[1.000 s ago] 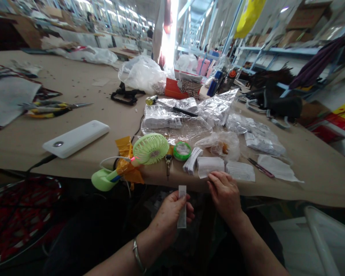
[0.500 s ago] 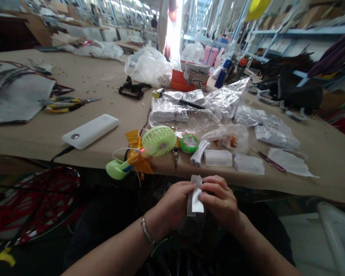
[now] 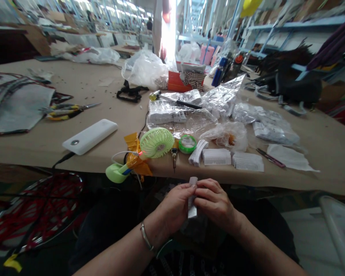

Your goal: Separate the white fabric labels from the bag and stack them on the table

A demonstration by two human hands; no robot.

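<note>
A narrow white printed paper label [image 3: 192, 209] stands upright between my two hands, just below the table's front edge. My left hand [image 3: 178, 203] pinches it from the left, thumb on its upper part. From the right, my right hand [image 3: 215, 201] has its bent fingers closed against the same label. Fingers cover the label's middle, so I cannot tell whether it is one piece or several. On the table beyond lie stacks of similar labels: a fanned stack [image 3: 198, 152], a middle stack [image 3: 216, 156] and a right stack [image 3: 247, 161].
A green fan [image 3: 157, 142] is taped at the table edge beside a screwdriver-like tool [image 3: 174, 158] and a green round container [image 3: 187, 143]. A white power bank [image 3: 90, 136] and yellow-handled pliers [image 3: 63, 111] lie left. Plastic-wrapped bundles [image 3: 166, 112], a hammer [image 3: 176, 100] and tweezers [image 3: 270, 157] lie farther right.
The label has narrowed from two offset, overlapping strips to one strip between my fingers. My right hand has moved slightly left, closer to my left hand. The view has shifted a little.
</note>
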